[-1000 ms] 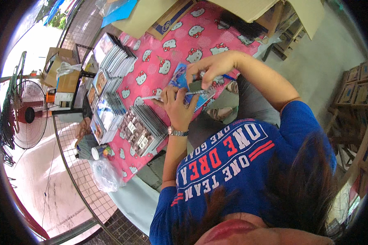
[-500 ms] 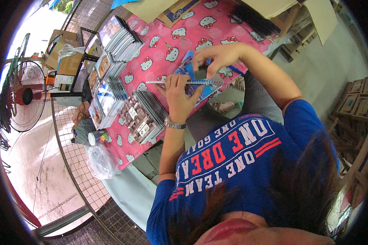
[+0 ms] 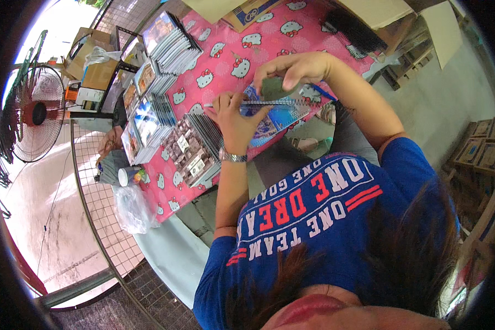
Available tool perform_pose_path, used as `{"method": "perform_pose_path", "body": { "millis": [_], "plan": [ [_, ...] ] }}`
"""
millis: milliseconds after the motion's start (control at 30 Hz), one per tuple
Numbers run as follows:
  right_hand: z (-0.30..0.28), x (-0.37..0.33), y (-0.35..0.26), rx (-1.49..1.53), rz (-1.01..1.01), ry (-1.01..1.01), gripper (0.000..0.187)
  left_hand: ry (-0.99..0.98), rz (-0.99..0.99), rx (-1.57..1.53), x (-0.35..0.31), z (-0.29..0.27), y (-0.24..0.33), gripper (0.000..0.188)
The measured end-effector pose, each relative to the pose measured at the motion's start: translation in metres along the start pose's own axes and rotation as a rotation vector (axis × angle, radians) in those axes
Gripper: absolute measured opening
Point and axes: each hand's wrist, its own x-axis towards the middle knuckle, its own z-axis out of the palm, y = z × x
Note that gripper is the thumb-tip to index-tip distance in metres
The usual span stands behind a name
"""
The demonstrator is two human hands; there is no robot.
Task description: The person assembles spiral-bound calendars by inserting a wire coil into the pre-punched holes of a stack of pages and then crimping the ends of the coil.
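My left hand (image 3: 234, 124) is closed on a thin notebook (image 3: 253, 103), held edge-up over the pink table, thumb on the near side and fingers over the far side. A wire spiral coil (image 3: 316, 102) runs along its edge and sticks out past the right end. Just above that edge, my right hand (image 3: 300, 71) is curled, thumb and fingers around a dark green-grey flat piece (image 3: 279, 88) whose kind I cannot make out. Blue printed notebook covers (image 3: 286, 116) lie beneath. Near the right wrist is a blue pen-like stick (image 3: 322, 92).
Stacks of spiral notebooks (image 3: 162, 124) stand to the left on the pink patterned tablecloth (image 3: 209, 77). A pile of black wire coils (image 3: 355, 30) lies at the far right. A fan (image 3: 38, 113), another person's hand (image 3: 111, 140) and a cup (image 3: 129, 176) are left.
My right hand has shifted slightly up, its thumb now farther from the coil. The held notebook has tilted a little, and more of the blue cover beneath shows. The whole view has shifted slightly.
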Motion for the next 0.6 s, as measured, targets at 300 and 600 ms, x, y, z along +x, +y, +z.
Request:
{"method": "perform_pose_path", "body": {
  "millis": [300,600],
  "plan": [
    [-0.005,0.012,0.004,-0.393,0.213,0.120,0.050,0.055,0.034,-0.067,-0.003,0.006,-0.005,0.047],
    [-0.007,-0.004,0.001,0.059,-0.060,0.009,0.055,0.039,0.011,-0.121,0.008,0.011,0.004,0.049]
  ]
}}
